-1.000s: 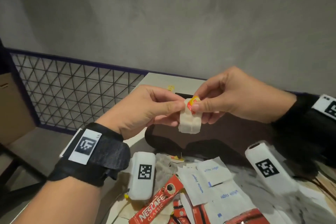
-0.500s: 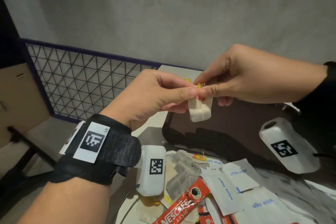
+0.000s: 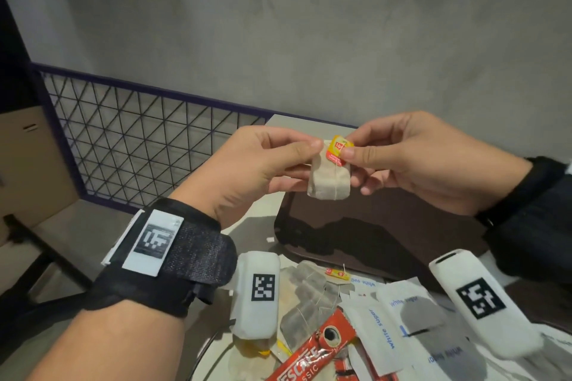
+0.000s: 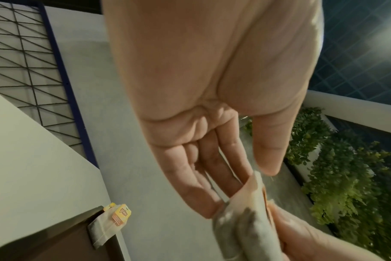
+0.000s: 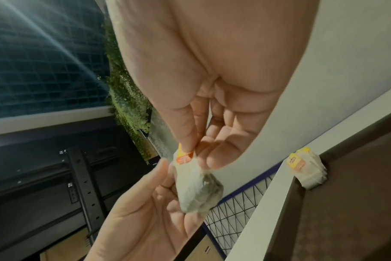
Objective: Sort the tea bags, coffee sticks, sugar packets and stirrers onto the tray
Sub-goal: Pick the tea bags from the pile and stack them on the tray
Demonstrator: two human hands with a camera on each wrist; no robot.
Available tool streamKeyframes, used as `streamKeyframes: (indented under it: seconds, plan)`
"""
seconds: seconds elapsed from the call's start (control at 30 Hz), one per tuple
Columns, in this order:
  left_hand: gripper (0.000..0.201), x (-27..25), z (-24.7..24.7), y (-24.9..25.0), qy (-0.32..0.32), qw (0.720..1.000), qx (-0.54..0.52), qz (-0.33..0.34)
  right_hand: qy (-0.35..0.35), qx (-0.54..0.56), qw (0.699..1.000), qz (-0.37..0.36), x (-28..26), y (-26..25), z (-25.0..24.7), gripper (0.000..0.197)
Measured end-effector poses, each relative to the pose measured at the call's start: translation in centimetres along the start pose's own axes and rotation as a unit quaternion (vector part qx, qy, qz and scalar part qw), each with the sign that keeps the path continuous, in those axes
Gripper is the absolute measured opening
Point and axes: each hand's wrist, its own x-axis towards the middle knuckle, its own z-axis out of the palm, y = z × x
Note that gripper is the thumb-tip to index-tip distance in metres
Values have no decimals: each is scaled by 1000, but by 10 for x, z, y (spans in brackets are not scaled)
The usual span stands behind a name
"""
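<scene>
a small bundle of tea bags [image 3: 328, 176] is held up in the air over the dark brown tray [image 3: 387, 226], pinched from both sides. the left hand [image 3: 247, 170] has its thumb and fingers closed on the bundle's left edge, and the right hand [image 3: 411, 161] has thumb and forefinger clamped on the yellow and red tag [image 3: 338, 150] at the top. from the right wrist view the bundle [image 5: 195, 185] is seen hanging below the thumb, with the left palm cupped just beside it.

more tea bags [image 5: 308, 169] are already parked in the far corner of the tray, tags up; the same stack [image 4: 109, 226] is caught from the left wrist view.

as for writing, only "lip" can be read on the held tag, the rest being covered by the thumb. on the desk [image 3: 260, 226] near the camera, white sugar packets [image 3: 383, 328] marked "white sugar" in blue are piled beside a red coffee stick [image 3: 312, 356] where only "escafe" and "ssic" are readable, the rest cut off by the frame edge. loose tea bags [image 3: 309, 291] are lying next to them, partly hidden by the white wrist camera housings. how many bags are in the held bundle can't be made out.
</scene>
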Motion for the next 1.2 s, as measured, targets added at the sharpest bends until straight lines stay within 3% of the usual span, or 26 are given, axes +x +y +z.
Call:
streamKeyframes:
  seconds: [0.4, 0.63, 0.87, 1.03, 1.2]
  plan:
    - [19, 0, 3, -2, 22, 998, 53, -18, 13, -99, 994, -36, 0, -1, 1, 29]
    - [13, 2, 3, -1, 66, 995, 57, -38, -29, -105, 993, 46, 22, 6, -7, 19]
    - [11, 5, -13, -2, 163, 985, 3, -49, -58, -228, 961, 148, 95, 36, -30, 13]
    - [14, 8, -19, -4, 167, 985, -13, -49, -73, -190, 962, 184, 131, 68, -24, 11]
    - [13, 11, -22, -7, 169, 984, -20, -51, -16, -221, 959, 179, 154, 88, -11, 11]
